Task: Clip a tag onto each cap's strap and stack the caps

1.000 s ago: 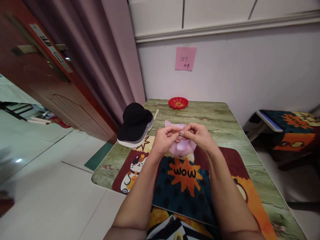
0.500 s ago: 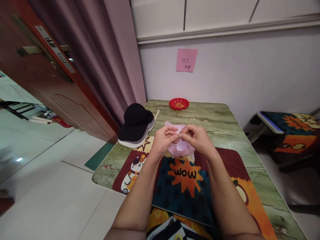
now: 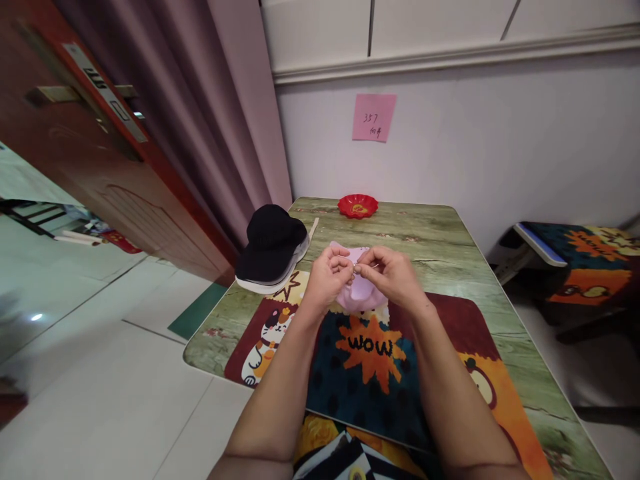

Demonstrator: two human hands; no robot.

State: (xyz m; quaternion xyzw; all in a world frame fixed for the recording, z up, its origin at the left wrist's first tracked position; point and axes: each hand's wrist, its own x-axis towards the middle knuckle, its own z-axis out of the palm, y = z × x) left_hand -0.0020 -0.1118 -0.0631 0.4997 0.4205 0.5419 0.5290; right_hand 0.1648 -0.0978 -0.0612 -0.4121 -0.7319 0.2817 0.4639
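My left hand (image 3: 326,279) and my right hand (image 3: 393,275) meet in front of me, thumbs and fingertips pinched together. Between them is a small shiny metal piece (image 3: 355,268), perhaps a buckle; its exact kind is too small to make out. Directly under and behind the fingers lies a soft pink item (image 3: 361,297), which looks like a cap, with small dark dots near its far edge. The fingers cover part of it, so I cannot tell whether the metal piece is attached to it.
Left of my hands, a black cap (image 3: 270,243) rests on a white one. A scalloped red dish (image 3: 358,207) stands at the back of the wood-patterned table (image 3: 425,233). Beneath my arms lies a colourful mat (image 3: 370,373). A red-brown door (image 3: 150,207) stands at the left.
Both hands keep their pinch and the metal piece has shifted very slightly to the left. The right fingers are turned a little. The view has tilted marginally.
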